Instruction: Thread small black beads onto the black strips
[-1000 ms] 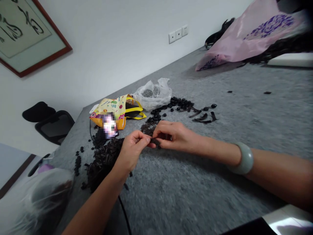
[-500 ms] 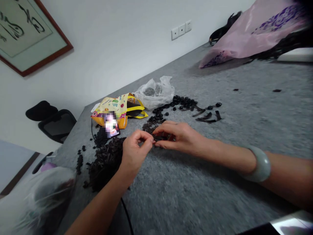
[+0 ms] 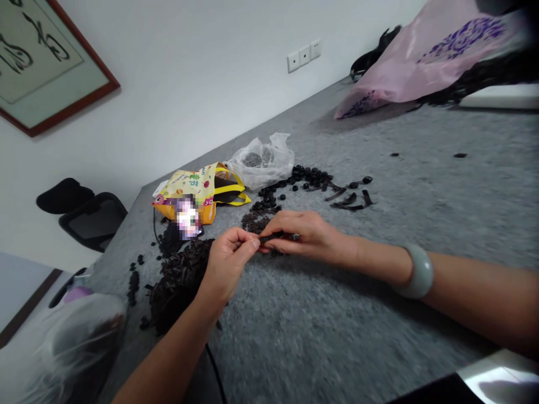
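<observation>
While the left hand (image 3: 227, 259) pinches its tip, the dark strip (image 3: 272, 238) meets the curled right hand (image 3: 314, 235), whose hold is unclear.

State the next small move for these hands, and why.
Probably steady the dark piece with the left hand and adjust it with the right hand: the left fingertips pinch one end, while it extends between the right thumb and fingers.

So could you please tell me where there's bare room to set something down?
Bare: tabletop between right forearm and two dark scraps, and between both forearms. Crowded: from black strips beside the left hand to the tote.
</observation>
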The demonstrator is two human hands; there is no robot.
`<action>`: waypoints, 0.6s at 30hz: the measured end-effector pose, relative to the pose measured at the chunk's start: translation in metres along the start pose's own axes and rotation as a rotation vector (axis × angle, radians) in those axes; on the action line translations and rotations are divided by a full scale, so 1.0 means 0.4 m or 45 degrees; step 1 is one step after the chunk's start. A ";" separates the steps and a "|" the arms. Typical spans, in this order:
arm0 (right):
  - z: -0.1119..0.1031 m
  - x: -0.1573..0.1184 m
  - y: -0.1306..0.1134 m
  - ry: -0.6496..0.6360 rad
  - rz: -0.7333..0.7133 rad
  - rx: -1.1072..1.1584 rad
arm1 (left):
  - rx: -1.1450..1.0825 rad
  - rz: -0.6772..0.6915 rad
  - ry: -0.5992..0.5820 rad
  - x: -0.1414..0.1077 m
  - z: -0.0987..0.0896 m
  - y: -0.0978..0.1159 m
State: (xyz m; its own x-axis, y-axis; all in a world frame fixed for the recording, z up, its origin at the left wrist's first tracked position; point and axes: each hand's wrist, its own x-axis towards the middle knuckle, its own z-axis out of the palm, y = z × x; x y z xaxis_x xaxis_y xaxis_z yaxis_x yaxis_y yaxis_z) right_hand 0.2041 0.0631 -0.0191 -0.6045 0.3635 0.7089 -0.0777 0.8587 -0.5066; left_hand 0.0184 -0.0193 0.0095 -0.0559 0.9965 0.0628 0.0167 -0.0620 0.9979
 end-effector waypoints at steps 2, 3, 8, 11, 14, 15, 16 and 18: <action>0.000 0.000 0.002 0.005 -0.039 0.014 | 0.009 0.007 -0.009 -0.005 0.000 0.005; 0.000 0.000 0.004 0.012 -0.048 0.019 | 0.004 0.005 -0.011 -0.007 0.000 0.008; 0.005 -0.001 0.005 0.092 -0.061 0.045 | -0.079 -0.001 0.000 -0.015 -0.004 0.018; 0.006 0.001 0.005 0.136 -0.075 0.039 | -0.128 -0.021 0.030 -0.014 -0.002 0.020; 0.007 0.001 0.006 0.162 -0.098 0.020 | -0.205 -0.047 0.054 -0.012 0.002 0.019; 0.007 0.001 0.007 0.167 -0.103 0.020 | -0.228 -0.054 0.051 -0.011 0.003 0.018; 0.008 0.001 0.008 0.172 -0.104 0.023 | -0.246 -0.060 0.048 -0.010 0.003 0.017; 0.008 -0.001 0.009 0.180 -0.106 0.034 | -0.269 -0.070 0.039 -0.008 0.003 0.014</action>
State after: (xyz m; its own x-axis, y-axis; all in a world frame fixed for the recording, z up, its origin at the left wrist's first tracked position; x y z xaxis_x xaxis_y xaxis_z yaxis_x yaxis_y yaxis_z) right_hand 0.2013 0.0649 -0.0227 -0.4774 0.3405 0.8100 -0.1453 0.8786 -0.4550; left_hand 0.0198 -0.0229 0.0150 -0.0816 0.9966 0.0050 -0.1964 -0.0210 0.9803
